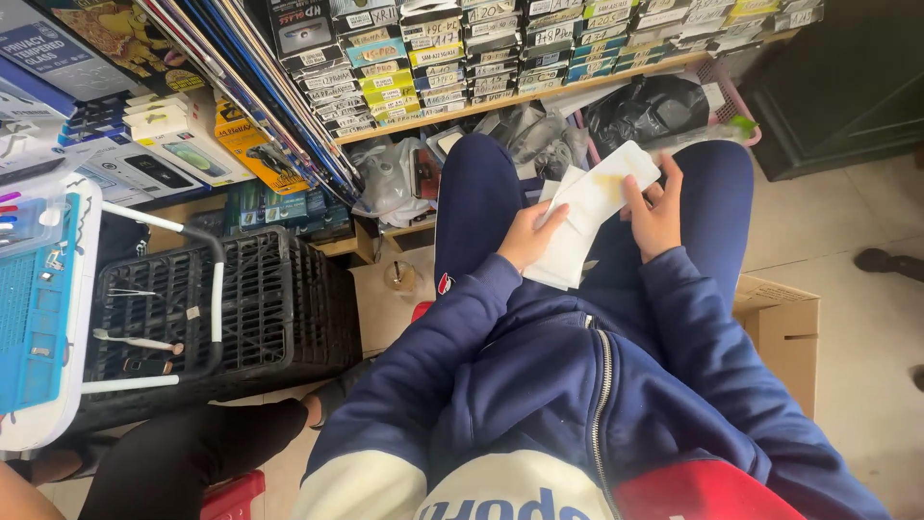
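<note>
— Two hands were up over the lap, weren't they? What did each have?

— Both were on a small stack of white flat packets [587, 217]. The left hand [527, 236] was closed on the stack's lower left edge, thumb on top and fingers underneath. The right hand [657, 214] pinched the upper right side, its fingers curled over the edge of the top packet.

— Where did the stack sit?

— Held in the air between the two knees, tilted, its far end pointing up and right. The top packet had a faint yellowish patch in the middle.

— And nearer to the camera?

— Closest was the navy zip jacket [577, 385] with white and red panels, its sleeves running out to the hands, then the navy trousers [476, 207] below them.

— To the sides?

— On the left, a black plastic crate [241, 318] with a white handle, a few small tools lying on it. Beside that, at the frame's left edge, a white tray with a blue mat [34, 318]. On the right, a brown cardboard box [784, 332] stood on the tiled floor [847, 231].

— Further out?

— Past the knees lay clear and black plastic bags [645, 111] and a pink basket [731, 96]. Above them a wooden shelf [539, 96] carried rows of small labelled boxes [452, 58] in yellow, teal and black. Flat retail packs [260, 96] leaned at the left of it.
</note>
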